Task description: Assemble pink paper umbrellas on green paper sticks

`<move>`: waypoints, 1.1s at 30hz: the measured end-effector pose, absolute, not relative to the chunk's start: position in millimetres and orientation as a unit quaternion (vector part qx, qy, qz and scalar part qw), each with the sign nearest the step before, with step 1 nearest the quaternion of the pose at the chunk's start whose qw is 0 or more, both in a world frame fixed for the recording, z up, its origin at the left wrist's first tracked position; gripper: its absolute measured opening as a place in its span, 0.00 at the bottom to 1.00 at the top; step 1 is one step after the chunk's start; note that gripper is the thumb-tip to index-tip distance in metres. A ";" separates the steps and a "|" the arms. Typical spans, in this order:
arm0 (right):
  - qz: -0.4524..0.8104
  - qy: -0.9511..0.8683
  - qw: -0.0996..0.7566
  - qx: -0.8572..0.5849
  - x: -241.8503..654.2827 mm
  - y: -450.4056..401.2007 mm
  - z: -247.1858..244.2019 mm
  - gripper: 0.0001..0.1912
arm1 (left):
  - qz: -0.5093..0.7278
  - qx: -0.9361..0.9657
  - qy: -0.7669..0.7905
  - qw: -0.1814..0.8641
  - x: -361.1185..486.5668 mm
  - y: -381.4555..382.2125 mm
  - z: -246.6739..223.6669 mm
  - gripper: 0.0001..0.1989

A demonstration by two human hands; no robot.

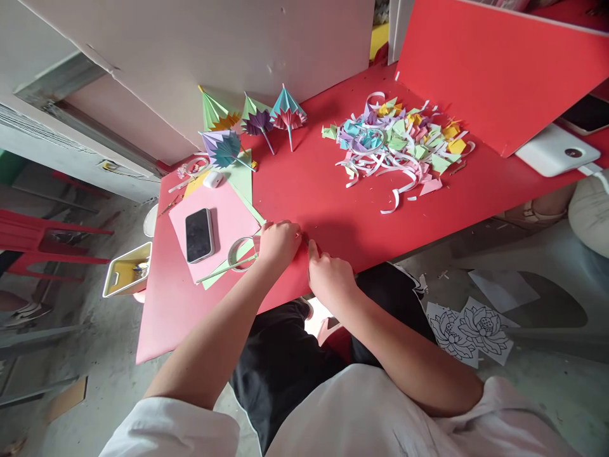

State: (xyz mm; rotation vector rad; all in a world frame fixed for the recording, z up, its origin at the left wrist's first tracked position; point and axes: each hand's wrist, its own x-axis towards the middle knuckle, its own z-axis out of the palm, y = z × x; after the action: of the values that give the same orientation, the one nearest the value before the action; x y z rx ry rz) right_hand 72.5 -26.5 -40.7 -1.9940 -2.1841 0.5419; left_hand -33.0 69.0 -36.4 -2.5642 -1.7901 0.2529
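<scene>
My left hand (280,242) is closed near the front edge of the red table (285,184), its fingers bent down and partly hidden. Close beside it, my right hand (332,274) is closed too, thumb side toward the left. Something small and dark shows between the two hands, too hidden to name. By my left wrist lies a roll of clear tape (231,254), with a thin green paper stick (209,276) across it. Pink paper (183,219) and green paper (243,184) sheets lie under these, and a phone (198,235) rests on the pink one.
Several folded paper umbrellas (288,111) stand along the white board (238,44) at the back. A heap of paper scraps (394,139) spreads to the right, before a red panel (495,70) and a white power bank (554,149). A yellowish bin (117,279) hangs off the left side.
</scene>
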 end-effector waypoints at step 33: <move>0.099 -0.674 0.044 -0.731 152.8 2.1 -45.8 0.24 | 0.095 -0.840 -0.533 -0.039 -33.6 64.3 -19.1 0.12</move>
State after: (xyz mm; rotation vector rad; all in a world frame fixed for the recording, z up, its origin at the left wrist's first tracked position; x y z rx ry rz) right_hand 152.8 2.1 -45.8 -2.2345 -2.0584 0.3018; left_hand -33.6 64.3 -19.1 -2.7058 -1.7163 0.3055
